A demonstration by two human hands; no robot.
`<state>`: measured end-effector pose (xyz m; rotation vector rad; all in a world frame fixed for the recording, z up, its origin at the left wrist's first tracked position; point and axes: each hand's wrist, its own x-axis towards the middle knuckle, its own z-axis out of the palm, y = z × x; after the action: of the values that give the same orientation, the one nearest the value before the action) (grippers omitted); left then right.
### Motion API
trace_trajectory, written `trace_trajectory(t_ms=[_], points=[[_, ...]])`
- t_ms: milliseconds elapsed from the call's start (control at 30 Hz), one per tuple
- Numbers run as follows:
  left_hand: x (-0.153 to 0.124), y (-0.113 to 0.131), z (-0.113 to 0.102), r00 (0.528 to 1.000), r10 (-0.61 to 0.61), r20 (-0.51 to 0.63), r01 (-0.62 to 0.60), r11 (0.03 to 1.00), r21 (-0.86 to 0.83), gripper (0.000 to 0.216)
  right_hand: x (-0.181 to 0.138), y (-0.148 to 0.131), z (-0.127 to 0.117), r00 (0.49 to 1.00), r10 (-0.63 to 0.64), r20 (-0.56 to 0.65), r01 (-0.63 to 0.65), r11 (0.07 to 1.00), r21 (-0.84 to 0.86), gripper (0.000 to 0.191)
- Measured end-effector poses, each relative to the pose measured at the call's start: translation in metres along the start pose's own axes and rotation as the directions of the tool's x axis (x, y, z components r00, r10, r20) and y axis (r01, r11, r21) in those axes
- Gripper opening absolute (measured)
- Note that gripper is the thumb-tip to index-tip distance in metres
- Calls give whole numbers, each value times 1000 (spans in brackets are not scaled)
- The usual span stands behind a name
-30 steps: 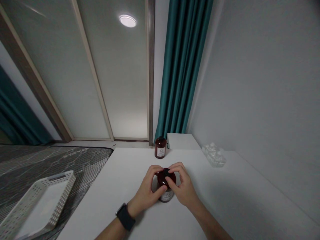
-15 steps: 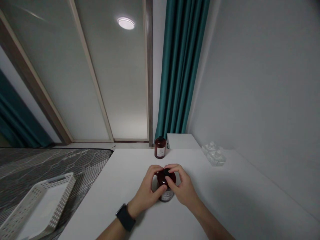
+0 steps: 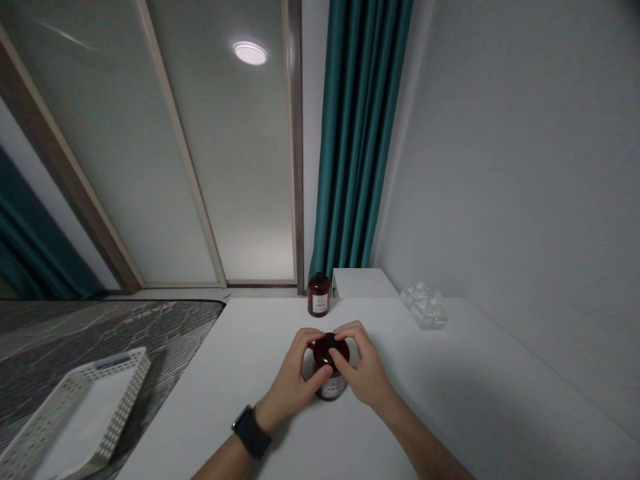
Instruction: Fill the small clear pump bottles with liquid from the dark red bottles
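Observation:
A dark brown bottle point(image 3: 331, 389) with a pale label stands upright on the white table point(image 3: 240, 347), between my two hands. My left hand point(image 3: 295, 380) is curled round the bottle's left side, thumb low on the front and fingertips near the neck. With thumb and fingers, my right hand point(image 3: 367, 370) pinches the black cap point(image 3: 331, 340) on top. Part of the cap and the bottle's shoulder are covered by my fingers. Farther back on the table stands a second brown bottle point(image 3: 319, 297) with a similar label.
A white box point(image 3: 363, 281) sits behind the bottles at the table's far edge. Clear plastic packaging point(image 3: 425, 307) lies beside it by the wall. Left of the table is a white perforated basket point(image 3: 110, 373), over a dark patterned surface point(image 3: 165, 327).
The view has shifted slightly. Both hands keep their hold on the bottle and its cap, with only small movement of the right fingers.

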<state>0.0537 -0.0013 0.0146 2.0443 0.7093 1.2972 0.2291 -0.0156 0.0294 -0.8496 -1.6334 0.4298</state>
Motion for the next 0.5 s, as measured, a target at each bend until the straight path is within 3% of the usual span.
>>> trace_trajectory(t_ms=[233, 400, 500], points=[[0, 0, 1, 1000, -2, 2, 2, 1000, -14, 37, 0, 0, 1, 999, 34, 36, -35, 999, 33, 24], [1, -1, 1, 1000, 7, 2, -7, 1000, -21, 36, 0, -1, 0, 1000, 11, -23, -12, 999, -44, 27], [0, -1, 1, 1000, 6, 4, -6, 1000, -24, 36, -1, -2, -1, 999, 39, 16, -38, 998, -58, 34]])
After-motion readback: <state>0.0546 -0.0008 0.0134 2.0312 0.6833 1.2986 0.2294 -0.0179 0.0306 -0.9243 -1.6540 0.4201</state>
